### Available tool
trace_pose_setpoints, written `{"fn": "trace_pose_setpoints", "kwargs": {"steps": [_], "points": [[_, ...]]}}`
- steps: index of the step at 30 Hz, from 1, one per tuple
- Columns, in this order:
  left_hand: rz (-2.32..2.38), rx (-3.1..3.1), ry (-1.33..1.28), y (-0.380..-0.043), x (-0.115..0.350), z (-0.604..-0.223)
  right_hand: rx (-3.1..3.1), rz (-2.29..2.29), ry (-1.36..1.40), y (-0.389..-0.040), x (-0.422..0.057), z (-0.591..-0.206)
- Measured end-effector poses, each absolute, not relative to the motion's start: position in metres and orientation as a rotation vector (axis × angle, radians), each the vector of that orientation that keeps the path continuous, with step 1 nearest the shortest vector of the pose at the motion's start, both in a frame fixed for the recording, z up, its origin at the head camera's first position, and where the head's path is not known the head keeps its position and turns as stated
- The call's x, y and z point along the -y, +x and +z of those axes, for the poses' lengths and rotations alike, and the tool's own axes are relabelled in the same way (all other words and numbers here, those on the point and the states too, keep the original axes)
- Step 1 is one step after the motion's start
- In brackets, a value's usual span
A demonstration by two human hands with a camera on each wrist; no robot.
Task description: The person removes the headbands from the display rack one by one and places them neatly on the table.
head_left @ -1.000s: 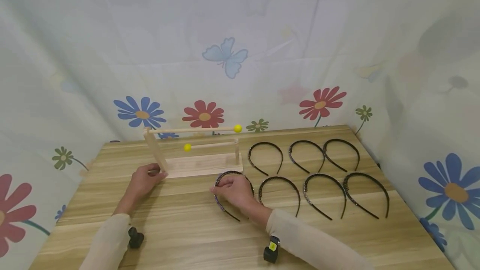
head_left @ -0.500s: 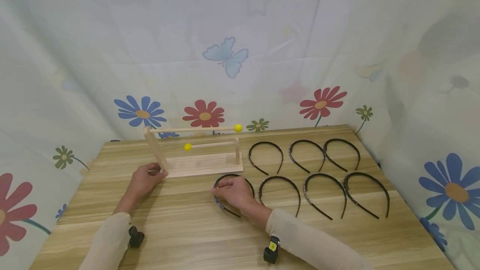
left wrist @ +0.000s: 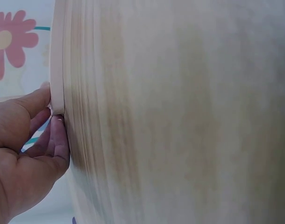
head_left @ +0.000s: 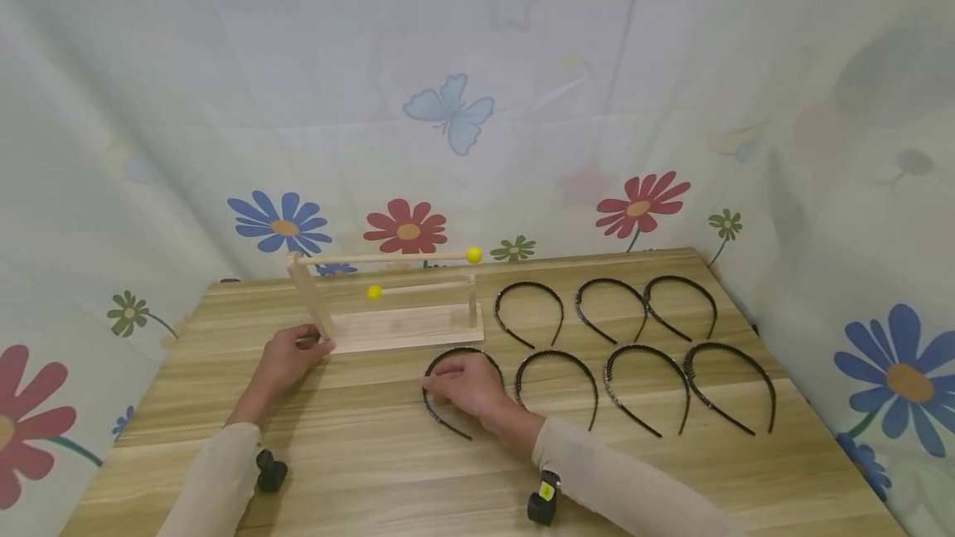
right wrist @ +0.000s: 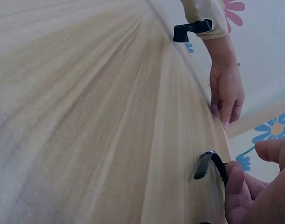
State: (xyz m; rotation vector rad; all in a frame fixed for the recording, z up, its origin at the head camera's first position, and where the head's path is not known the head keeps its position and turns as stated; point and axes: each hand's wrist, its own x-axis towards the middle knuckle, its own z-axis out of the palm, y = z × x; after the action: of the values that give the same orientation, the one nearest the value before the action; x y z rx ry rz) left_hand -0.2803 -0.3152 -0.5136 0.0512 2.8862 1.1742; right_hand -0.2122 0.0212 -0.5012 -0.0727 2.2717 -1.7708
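My left hand (head_left: 289, 357) pinches the left end of a pale wooden stand (head_left: 403, 327) between thumb and fingers, also visible in the left wrist view. The stand has a flat base, two uprights and two rods tipped with yellow balls. My right hand (head_left: 472, 384) is over the leftmost front-row headband (head_left: 436, 415), a dark band with shiny beads that lies on the wooden table. In the right wrist view its fingers touch the headband (right wrist: 218, 164) while the thumb (right wrist: 273, 151) stands apart. Part of the headband is hidden behind the hand.
Several more dark headbands lie to the right in two rows, including a back-row headband (head_left: 530, 284) and a front-row headband (head_left: 555, 355). Behind the wooden table (head_left: 388, 471) hangs a curtain (head_left: 537, 147) printed with flowers and a butterfly.
The headband under my right hand has come down flat on the table and shifted slightly left. My left hand and the stand have stayed put.
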Motion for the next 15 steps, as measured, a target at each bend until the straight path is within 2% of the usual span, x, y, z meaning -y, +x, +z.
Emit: {"fn": "trace_pose_setpoints", "kwargs": {"steps": [7, 15], "points": [[1.165, -2.877, 0.049, -0.278, 0.317, -0.514, -2.148, -1.908, -0.104, -0.226, -0.05, -0.485], [1.123, -2.959, 0.037, -0.26, 0.314, -0.502, -2.408, -1.96, -0.232, -0.23, -0.127, -0.455]]}}
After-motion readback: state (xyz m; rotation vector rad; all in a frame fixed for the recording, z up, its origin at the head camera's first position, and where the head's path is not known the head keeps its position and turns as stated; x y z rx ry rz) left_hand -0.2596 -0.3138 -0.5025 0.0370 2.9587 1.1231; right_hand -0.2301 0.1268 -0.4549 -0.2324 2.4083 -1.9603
